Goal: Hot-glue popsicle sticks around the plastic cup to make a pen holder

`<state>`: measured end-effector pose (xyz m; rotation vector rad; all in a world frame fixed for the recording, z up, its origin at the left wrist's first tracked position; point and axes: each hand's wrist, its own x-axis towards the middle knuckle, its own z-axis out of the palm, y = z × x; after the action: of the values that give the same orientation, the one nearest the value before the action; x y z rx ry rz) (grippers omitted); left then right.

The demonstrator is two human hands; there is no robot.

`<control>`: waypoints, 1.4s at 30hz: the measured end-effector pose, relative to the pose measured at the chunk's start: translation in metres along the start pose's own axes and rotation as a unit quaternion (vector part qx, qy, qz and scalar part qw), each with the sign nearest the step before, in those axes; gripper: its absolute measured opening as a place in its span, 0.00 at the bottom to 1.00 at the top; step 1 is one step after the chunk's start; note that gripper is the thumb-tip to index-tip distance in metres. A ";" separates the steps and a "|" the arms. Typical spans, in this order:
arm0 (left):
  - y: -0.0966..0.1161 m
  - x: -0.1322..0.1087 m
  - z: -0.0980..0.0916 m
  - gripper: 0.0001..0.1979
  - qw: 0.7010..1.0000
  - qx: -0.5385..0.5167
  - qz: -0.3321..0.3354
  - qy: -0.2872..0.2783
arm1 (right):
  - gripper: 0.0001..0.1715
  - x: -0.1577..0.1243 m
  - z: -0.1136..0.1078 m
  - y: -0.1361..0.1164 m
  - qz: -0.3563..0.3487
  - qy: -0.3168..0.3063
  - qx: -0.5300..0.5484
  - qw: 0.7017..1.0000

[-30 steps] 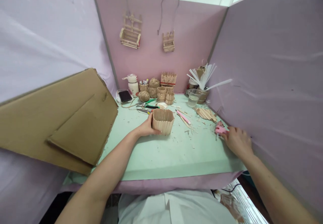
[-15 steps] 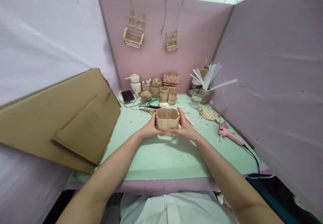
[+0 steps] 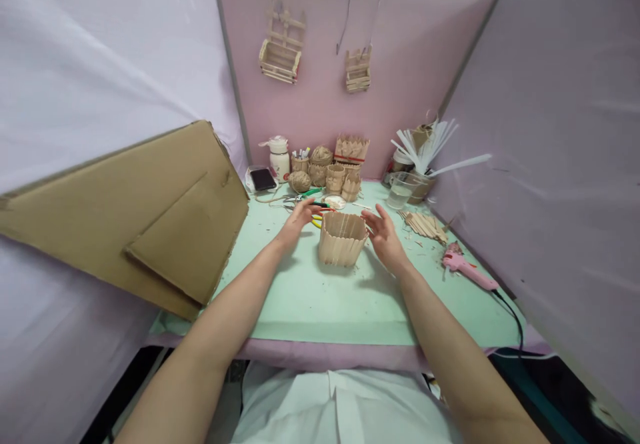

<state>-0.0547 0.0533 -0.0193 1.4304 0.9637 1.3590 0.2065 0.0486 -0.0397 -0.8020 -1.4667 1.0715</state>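
A small open box of upright wooden craft sticks [image 3: 342, 247] stands on the pale green tabletop [image 3: 320, 311], in front of me. To its left, my left hand [image 3: 301, 221] is open, fingers stretched forward and apart from the box. My right hand [image 3: 384, 234] is open too, fingers spread close beside the box's right edge; whether a fingertip touches it I cannot tell. Just behind the box lie pliers and cutters [image 3: 320, 204], partly hidden by my left hand and the box.
A pink glue gun [image 3: 470, 271] with a black cord and a pile of craft sticks [image 3: 424, 225] lie right. A clear cup of water [image 3: 400, 191], twine ball [image 3: 300, 181], phone [image 3: 263, 179] and white bottle [image 3: 279, 159] stand behind. Cardboard [image 3: 165, 211] leans left.
Both hands have let go of the craft-stick box and moved apart to either side. The box now rests on the table, turned slightly. The view has tilted down and shifted left.
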 end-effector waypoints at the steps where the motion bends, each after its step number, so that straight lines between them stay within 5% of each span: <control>1: 0.000 0.003 -0.003 0.28 0.998 0.018 -0.009 0.067 | 0.52 0.002 -0.003 0.000 -0.001 0.068 -0.008 0.998; 4: 0.000 0.008 -0.007 0.18 0.978 0.065 -0.038 0.195 | 0.27 0.004 -0.007 -0.004 0.020 0.217 -0.058 0.974; 6: -0.002 0.008 -0.007 0.15 0.975 0.073 -0.046 0.207 | 0.22 0.002 -0.006 -0.007 0.026 0.229 -0.077 0.970; 14: 0.000 0.006 -0.011 0.28 0.968 0.132 -0.031 0.210 | 0.35 -0.006 0.006 -0.015 0.028 0.177 -0.134 0.975; 19: -0.002 0.004 -0.007 0.26 0.972 0.171 -0.025 0.157 | 0.37 -0.005 0.004 -0.013 0.023 0.171 -0.158 0.972; 23: -0.006 0.001 -0.003 0.08 0.968 0.204 -0.021 0.143 | 0.33 -0.006 0.005 -0.012 0.015 0.159 -0.185 0.970; 27: -0.006 0.001 -0.004 0.04 0.953 0.250 -0.012 0.169 | 0.22 -0.006 0.004 -0.008 0.006 0.159 -0.208 0.965; 33: -0.007 0.001 -0.007 0.13 0.930 0.302 -0.012 0.209 | 0.14 -0.001 -0.002 0.001 -0.013 0.201 -0.245 0.948; 36: -0.010 0.000 -0.005 0.06 0.928 0.322 -0.021 0.189 | 0.15 0.000 -0.003 0.004 -0.011 0.208 -0.259 0.943; 42: -0.013 -0.002 -0.002 0.11 0.925 0.336 -0.012 0.176 | 0.15 0.000 -0.003 0.007 -0.011 0.209 -0.267 0.941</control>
<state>-0.0563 0.0556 -0.0324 1.6748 1.8077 1.3542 0.2090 0.0516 -0.0465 -1.3018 -1.3976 0.4339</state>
